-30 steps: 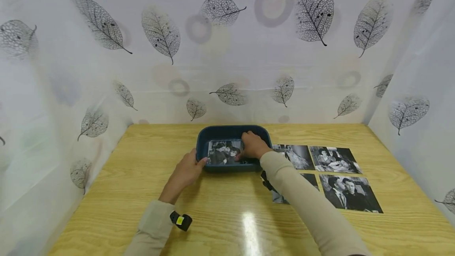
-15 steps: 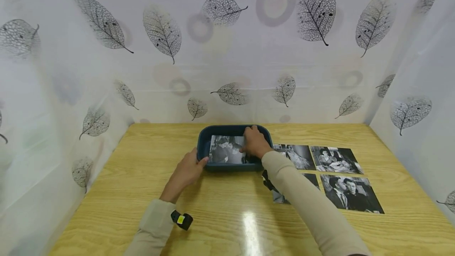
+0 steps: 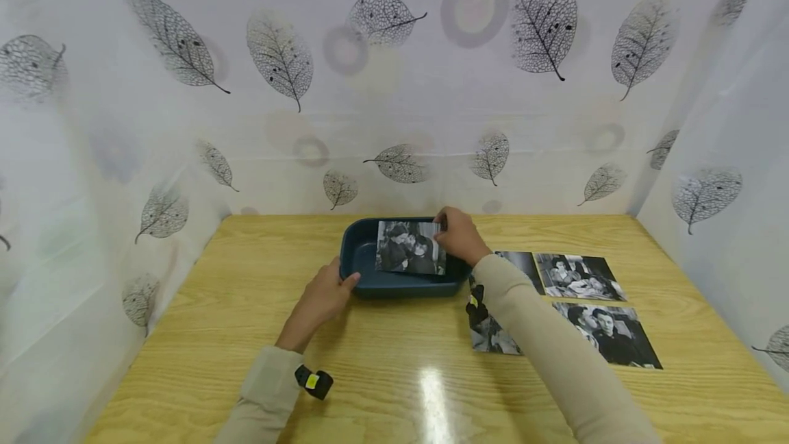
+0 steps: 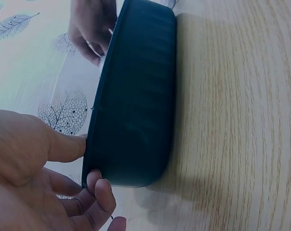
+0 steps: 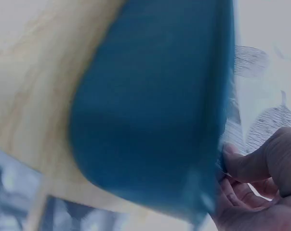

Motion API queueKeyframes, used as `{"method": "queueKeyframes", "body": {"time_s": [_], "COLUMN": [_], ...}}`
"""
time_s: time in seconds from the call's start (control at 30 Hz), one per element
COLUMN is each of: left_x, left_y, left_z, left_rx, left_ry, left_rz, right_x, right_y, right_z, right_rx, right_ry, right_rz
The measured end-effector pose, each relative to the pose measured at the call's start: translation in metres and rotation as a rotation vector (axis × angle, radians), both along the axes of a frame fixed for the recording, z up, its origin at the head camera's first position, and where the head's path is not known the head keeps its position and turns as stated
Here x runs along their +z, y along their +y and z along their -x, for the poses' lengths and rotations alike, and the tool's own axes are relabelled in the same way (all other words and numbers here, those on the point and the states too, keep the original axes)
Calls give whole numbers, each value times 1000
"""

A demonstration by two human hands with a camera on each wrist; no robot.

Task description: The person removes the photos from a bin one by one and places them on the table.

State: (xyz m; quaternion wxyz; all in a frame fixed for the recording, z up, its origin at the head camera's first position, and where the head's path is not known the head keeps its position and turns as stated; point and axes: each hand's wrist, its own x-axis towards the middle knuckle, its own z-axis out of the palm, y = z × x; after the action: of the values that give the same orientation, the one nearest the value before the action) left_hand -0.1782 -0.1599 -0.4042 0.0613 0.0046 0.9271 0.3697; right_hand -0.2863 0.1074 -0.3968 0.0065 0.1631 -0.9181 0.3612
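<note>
A dark blue rectangular tub (image 3: 403, 290) stands near the back of the wooden table. My left hand (image 3: 320, 297) grips its left end; in the left wrist view the thumb lies on the rim and the fingers curl around the corner of the tub (image 4: 131, 110). My right hand (image 3: 462, 235) pinches a black-and-white photo (image 3: 409, 249) by its right edge. The photo is tilted and raised over the tub, whose bare floor shows to the left of it. In the right wrist view the tub's wall hides most of the photo beside the right hand (image 5: 261, 178).
On the table's right lie several black-and-white photos in two rows, including a back one (image 3: 579, 277), a front right one (image 3: 616, 334) and a front left one (image 3: 496, 338) partly under the right forearm. A leaf-patterned curtain (image 3: 431, 88) closes off the back and sides.
The right hand has lifted the photo up from the tub's floor and shifted it up and to the right. My left hand has stayed on the tub's left end.
</note>
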Motion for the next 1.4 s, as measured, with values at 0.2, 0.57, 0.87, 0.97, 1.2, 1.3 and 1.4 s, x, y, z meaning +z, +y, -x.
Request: {"method": "queueKeyframes", "body": {"time_s": [0.2, 0.57, 0.87, 0.97, 1.2, 1.3, 1.4], "left_x": [-1, 0, -1, -2, -1, 0, 0], "left_y": [-1, -1, -1, -2, -2, -2, -2], "left_z": [0, 1, 2, 2, 0, 0, -1], "left_rx": [-1, 8, 5, -4, -18, -24, -27], "left_ry": [1, -7, 7, 16, 19, 18, 15], "left_rz": [-15, -7, -13, -10, -9, -6, -1], "right_x": [27, 58, 45, 33, 5, -5, -13], "right_y": [18, 45, 51, 49, 47, 46, 45], "right_z": [-8, -37, -74, -85, -104, -110, -115], "right_rx": [-4, 30, 74, 96, 109, 128, 129], "right_ry": [-68, -113, -224, -246, -265, -260, -283], "right_rz": [64, 133, 190, 193, 191, 180, 185]}}
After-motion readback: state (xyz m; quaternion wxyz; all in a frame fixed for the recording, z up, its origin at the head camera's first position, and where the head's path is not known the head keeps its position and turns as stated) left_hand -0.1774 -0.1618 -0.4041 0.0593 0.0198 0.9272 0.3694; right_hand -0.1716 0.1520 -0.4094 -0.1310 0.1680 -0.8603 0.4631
